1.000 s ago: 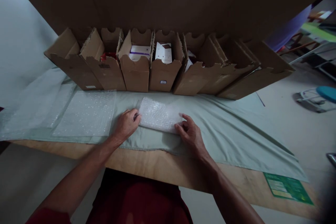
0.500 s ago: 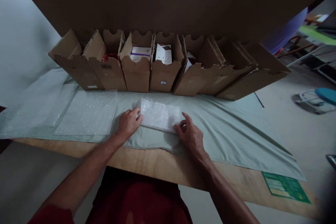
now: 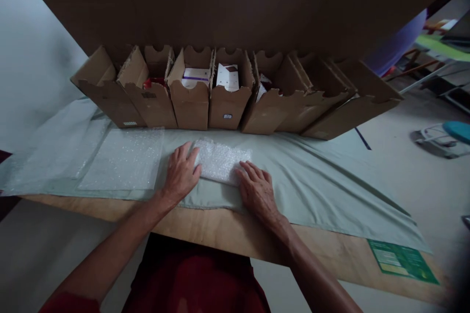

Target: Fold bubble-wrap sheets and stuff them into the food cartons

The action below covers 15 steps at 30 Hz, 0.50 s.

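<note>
A flat, oblong bubble-wrap packet [image 3: 219, 161] lies on the pale green cloth in front of me. My left hand [image 3: 181, 172] rests at its left end, fingers stretched forward and a little apart, the thumb by the packet's edge. On the right end lies my right hand [image 3: 257, 187], with extended fingers over the wrap and its palm low near the cloth. Neither hand is closed round the packet. What the wrap contains cannot be made out.
Flat bubble-wrap sheets [image 3: 125, 159] lie to the left on the cloth [image 3: 312, 181]. Several open cardboard bins [image 3: 229, 102] stand along the back, some holding small boxes. A green printed sheet [image 3: 403, 261] lies at the wooden table's [image 3: 216, 227] front right.
My left hand has gone from a pinch at the packet's left edge to stretched fingers. My right hand has shifted left and flattened onto its right end.
</note>
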{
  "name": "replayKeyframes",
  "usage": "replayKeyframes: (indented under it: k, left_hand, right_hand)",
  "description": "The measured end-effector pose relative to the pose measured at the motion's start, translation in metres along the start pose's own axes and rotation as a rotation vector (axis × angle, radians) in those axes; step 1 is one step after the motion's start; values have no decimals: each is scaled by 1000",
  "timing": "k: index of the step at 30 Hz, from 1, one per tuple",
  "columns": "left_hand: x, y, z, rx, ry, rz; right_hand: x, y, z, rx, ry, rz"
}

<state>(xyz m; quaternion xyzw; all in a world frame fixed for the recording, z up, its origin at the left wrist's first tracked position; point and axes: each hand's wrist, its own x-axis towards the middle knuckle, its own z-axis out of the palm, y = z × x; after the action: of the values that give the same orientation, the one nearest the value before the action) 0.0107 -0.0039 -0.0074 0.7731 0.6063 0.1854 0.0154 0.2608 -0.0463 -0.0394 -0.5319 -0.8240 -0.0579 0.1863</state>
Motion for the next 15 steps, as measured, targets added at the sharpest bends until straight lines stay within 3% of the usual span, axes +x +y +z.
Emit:
replayKeyframes:
  k: [3, 6, 10, 15]
  left_hand:
    - [5, 14, -1, -58, -22, 163]
    - [11, 28, 6, -85, -154, 285]
    - [8, 33, 20, -73, -348, 310]
    - [-2, 19, 25, -64, -361, 325]
  right_hand:
    - [0, 2, 3, 23, -10, 7]
    - [-1, 3, 4, 30, -7, 4]
    - [-1, 2, 2, 57, -29, -5]
    - [-1, 3, 3, 92, -17, -5]
